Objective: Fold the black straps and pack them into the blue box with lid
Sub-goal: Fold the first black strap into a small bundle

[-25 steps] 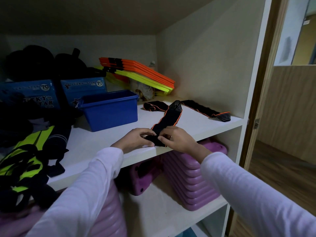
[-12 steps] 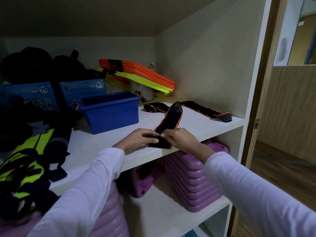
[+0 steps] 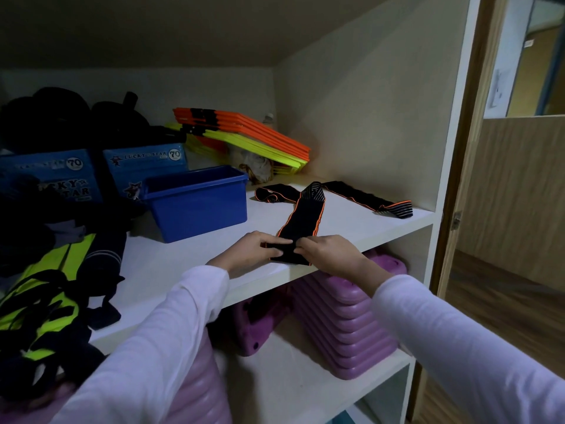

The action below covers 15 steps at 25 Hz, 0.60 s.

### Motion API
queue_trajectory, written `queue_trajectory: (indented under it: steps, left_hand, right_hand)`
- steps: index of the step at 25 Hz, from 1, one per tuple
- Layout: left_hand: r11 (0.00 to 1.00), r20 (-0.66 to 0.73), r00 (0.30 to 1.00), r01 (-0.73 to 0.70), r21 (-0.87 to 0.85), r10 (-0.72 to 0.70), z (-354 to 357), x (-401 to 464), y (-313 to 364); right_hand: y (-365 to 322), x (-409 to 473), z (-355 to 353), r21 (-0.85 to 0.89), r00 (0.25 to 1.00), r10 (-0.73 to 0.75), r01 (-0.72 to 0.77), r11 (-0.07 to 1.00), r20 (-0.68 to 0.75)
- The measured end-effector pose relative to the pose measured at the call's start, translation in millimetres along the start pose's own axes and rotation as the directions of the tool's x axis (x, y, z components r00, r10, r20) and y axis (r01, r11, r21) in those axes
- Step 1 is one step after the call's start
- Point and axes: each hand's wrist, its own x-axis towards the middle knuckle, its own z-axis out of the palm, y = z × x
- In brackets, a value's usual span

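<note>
A black strap with orange edging (image 3: 302, 221) lies on the white shelf (image 3: 183, 258), running from the front edge toward the back. My left hand (image 3: 250, 250) and my right hand (image 3: 328, 254) both pinch its folded near end at the shelf's front edge. A second black strap (image 3: 363, 198) stretches across the back right of the shelf, passing behind the first. The open blue box (image 3: 198, 201) stands to the left of the straps with no lid on it; its inside is hidden.
Orange and yellow flat bars (image 3: 244, 133) are stacked at the back. Blue Lucky Star cartons (image 3: 143, 166) and dark bags sit at the left, with yellow-black vests (image 3: 39, 295) in front. Purple stacked steps (image 3: 345, 325) fill the lower shelf. The cupboard side wall (image 3: 367, 117) closes the right.
The strap's near end has been folded over and flattened between both hands at the shelf edge. The hands stay together at the same spot.
</note>
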Motion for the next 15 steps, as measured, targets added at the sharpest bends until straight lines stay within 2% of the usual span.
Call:
queue_trajectory:
  steps: [2,8,10,15]
  left_hand:
    - [1.000,0.020,0.999,0.029,-0.009,-0.029,-1.1,-2.2,-2.5]
    - [0.970,0.052,0.996,0.077,-0.231,-0.067,2.7,-7.2,-2.3]
    - [0.968,0.042,0.996,0.085,-0.234,-0.077,3.0,-7.6,-1.3]
    - [0.974,0.030,0.995,0.099,-0.203,-0.095,2.6,-5.1,3.5]
  right_hand:
    - [-1.8,-3.8,2.1,0.025,1.000,0.007,-0.007,1.000,-0.010]
    - [-5.0,-7.2,2.1,0.204,0.999,0.037,-0.039,0.978,0.014]
    - [-5.8,-7.0,2.0,0.229,0.998,0.049,-0.058,0.972,0.044]
    - [-5.0,-5.9,2.1,0.212,0.999,0.038,-0.040,0.977,0.013]
